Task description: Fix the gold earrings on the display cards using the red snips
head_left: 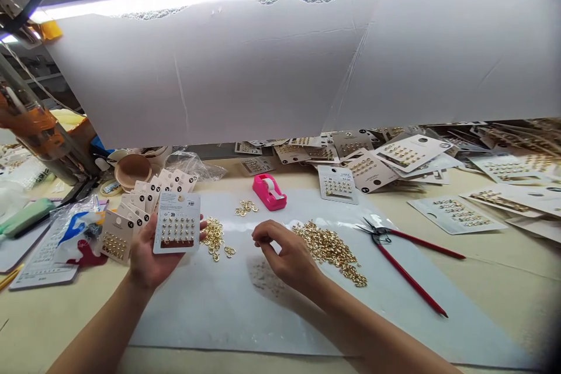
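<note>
My left hand (151, 257) holds up a pale earring card (177, 222) with rows of small gold studs, fingers behind it and thumb at its left edge. My right hand (284, 251) hovers over the light blue mat (210, 310), its fingers curled and bent together; whether anything tiny is between them cannot be made out. Just right of it lies a heap of small gold pieces (331, 248). Gold hoops (214, 236) are piled beside the held card, and a smaller group of hoops (246, 207) sits farther back.
A pink tape dispenser (269, 191) stands behind my right hand. Red-handled pliers (407, 269) lie open on the right. Stacked earring cards (412, 155) fill the back right; more cards (116, 236) fan out at left, near a round bowl (134, 172).
</note>
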`<action>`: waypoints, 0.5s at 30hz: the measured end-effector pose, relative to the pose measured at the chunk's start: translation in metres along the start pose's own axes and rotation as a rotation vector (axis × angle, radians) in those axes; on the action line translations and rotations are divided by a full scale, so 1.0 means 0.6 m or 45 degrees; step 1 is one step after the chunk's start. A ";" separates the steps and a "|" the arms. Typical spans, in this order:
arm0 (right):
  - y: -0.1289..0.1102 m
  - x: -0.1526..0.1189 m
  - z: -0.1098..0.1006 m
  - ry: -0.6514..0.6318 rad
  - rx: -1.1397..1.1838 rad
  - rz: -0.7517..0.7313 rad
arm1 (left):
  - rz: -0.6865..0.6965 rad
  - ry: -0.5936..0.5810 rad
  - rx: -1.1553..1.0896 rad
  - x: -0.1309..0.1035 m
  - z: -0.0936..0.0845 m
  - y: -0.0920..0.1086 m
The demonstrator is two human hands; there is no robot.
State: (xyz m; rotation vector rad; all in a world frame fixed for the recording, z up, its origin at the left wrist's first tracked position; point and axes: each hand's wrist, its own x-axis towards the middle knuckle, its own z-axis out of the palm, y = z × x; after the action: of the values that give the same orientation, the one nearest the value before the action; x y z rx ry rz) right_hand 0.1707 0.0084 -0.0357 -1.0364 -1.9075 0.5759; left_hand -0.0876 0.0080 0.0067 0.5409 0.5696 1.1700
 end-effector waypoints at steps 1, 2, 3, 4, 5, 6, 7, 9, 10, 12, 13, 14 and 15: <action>0.001 0.001 0.001 -0.002 -0.003 -0.007 | -0.001 -0.014 0.011 -0.001 0.000 0.001; 0.003 0.001 0.001 0.000 -0.008 -0.010 | -0.002 -0.027 0.026 -0.002 0.000 0.002; 0.004 0.002 0.001 0.004 -0.015 -0.008 | -0.003 -0.037 0.043 -0.003 0.000 0.003; 0.004 0.002 0.001 0.008 -0.023 -0.003 | -0.002 -0.045 0.062 -0.004 0.000 0.004; 0.005 0.003 0.000 0.015 -0.032 0.002 | -0.002 -0.048 0.081 -0.005 0.000 0.004; 0.005 0.003 -0.001 0.025 -0.040 0.005 | 0.002 -0.050 0.101 -0.005 -0.001 0.004; 0.005 0.003 -0.003 0.036 -0.045 0.005 | 0.009 -0.049 0.123 -0.006 -0.001 0.003; 0.004 0.002 -0.007 0.059 -0.042 -0.009 | 0.015 -0.046 0.186 -0.005 -0.002 0.000; 0.004 0.001 -0.008 0.070 -0.037 -0.021 | 0.017 -0.042 0.235 -0.006 -0.002 -0.001; 0.003 -0.002 -0.011 0.074 -0.022 -0.039 | 0.091 -0.010 0.392 -0.008 0.000 0.000; 0.002 -0.004 -0.012 0.068 -0.015 -0.044 | 0.190 0.024 0.505 -0.011 0.001 0.004; 0.002 -0.005 -0.013 0.059 -0.009 -0.047 | 0.348 0.083 0.642 -0.015 0.001 0.012; 0.002 -0.007 -0.013 0.048 -0.004 -0.046 | 0.547 0.163 0.798 -0.021 -0.001 0.024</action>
State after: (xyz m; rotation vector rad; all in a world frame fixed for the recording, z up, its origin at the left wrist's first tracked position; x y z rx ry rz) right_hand 0.1792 0.0057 -0.0343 -1.0056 -1.8906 0.5292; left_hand -0.1015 0.0003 0.0173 1.1717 0.9729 1.4346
